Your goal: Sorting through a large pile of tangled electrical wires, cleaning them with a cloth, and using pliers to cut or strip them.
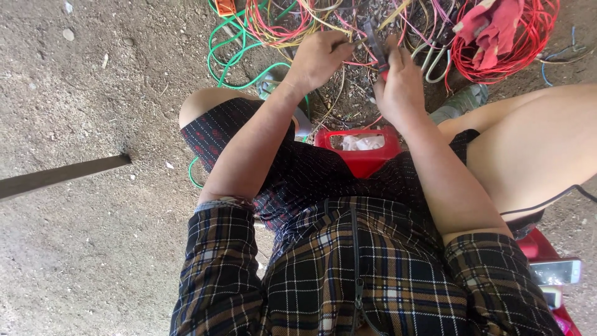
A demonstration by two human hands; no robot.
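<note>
While the left hand (317, 59) is pinching a thin pink wire (359, 62) taut above the tangled wire pile (292, 25), the right hand (398, 87) is clenching a dark-handled cutting tool (375, 43) onto it; stripping seems underway, needing a steady pull next.

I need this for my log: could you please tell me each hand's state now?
Left hand: closed, pinching a thin wire.
Right hand: closed around a dark hand tool.
</note>
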